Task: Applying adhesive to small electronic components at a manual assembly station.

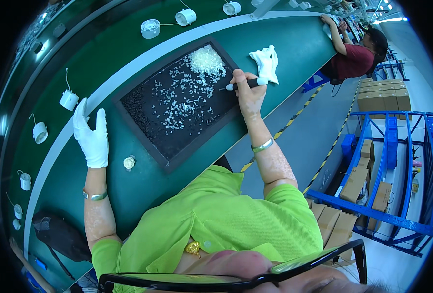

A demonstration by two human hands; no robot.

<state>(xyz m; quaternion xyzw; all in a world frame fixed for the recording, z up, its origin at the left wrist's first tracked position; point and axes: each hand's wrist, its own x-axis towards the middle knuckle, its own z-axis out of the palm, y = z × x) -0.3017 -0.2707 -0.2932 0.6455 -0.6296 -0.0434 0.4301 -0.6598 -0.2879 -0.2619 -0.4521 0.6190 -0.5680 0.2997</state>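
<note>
My right hand (249,93) is bare and holds a pen-shaped tool (245,84) with a black grip and white end; its tip points at the right side of a black tray (173,158). Many small clear parts (189,93) lie scattered over the tray, heaped at its far corner. My left hand (92,133) wears a white glove and lies flat, fingers apart, on the green bench left of the tray. A small white round part (129,162) sits on the bench between that hand and the tray.
A crumpled white glove (267,62) lies beyond the tray. Several white round parts with wires, one being (68,99), ride the belt on the left. Another person (355,56) works further along. Blue racks with cardboard boxes (380,100) stand right.
</note>
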